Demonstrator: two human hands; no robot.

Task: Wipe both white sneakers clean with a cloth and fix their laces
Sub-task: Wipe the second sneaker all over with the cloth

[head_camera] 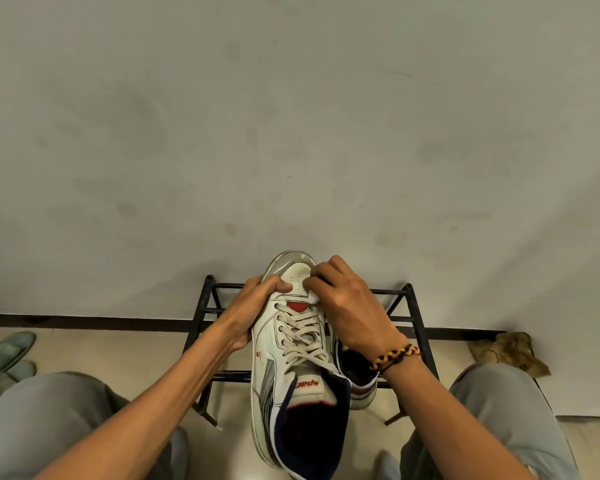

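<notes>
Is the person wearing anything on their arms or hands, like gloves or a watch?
No gloves, no watch, and no sleeves in view: both forearms are bare. The left hand has nothing on it. By the right hand, the wrist wears a braided bracelet of yellow, red and black cord.

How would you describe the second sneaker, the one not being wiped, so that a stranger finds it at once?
Start at the black metal rack against the wall. The second sneaker sits on its lower bars, right of the held sneaker and under the right wrist with the braided bracelet. Only its dark opening and white heel show, and no hand touches it.
</notes>
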